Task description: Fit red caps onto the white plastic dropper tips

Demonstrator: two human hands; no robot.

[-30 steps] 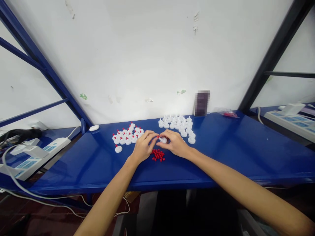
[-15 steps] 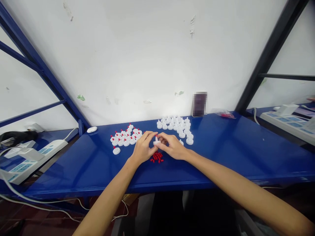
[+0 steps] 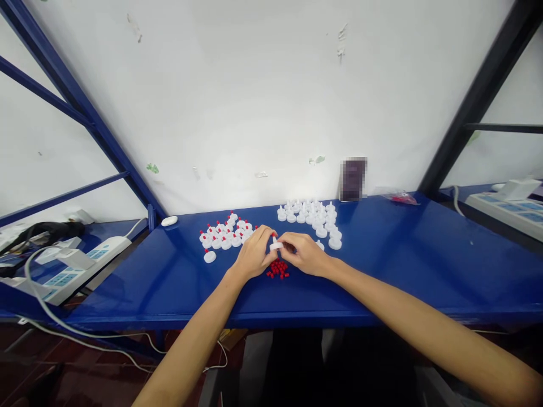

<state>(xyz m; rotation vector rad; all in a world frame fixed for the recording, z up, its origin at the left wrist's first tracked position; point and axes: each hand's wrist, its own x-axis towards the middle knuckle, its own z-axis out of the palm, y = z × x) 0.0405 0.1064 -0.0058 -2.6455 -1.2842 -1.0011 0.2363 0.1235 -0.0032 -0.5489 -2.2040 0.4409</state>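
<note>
Between my hands, above the blue table [image 3: 382, 271], is a white nozzle cap [image 3: 276, 246] with a round base and a small red tip cap [image 3: 274, 234] on its spout. My left hand [image 3: 257, 251] is closed on it, thumb below and fingers at the tip. My right hand [image 3: 303, 251] pinches at the base's right edge, its fingertips partly hidden. Just below lies a pile of loose red tip caps [image 3: 278, 268]. To the left stand several red-tipped white nozzle caps [image 3: 226, 243]; behind and to the right are several without red tips [image 3: 311, 215].
A dark pixelated rectangular object [image 3: 353, 180] leans on the wall. Near it lies a clear bag with red contents [image 3: 401, 196]. A small white oval case [image 3: 169, 221] is at the back left. White power strips [image 3: 91, 265] with cables lie beyond the blue frame posts.
The view has shifted slightly, moving the scene rightward. My right fingers have dropped from beside the red tip to the base's right edge; my left hand keeps its hold.
</note>
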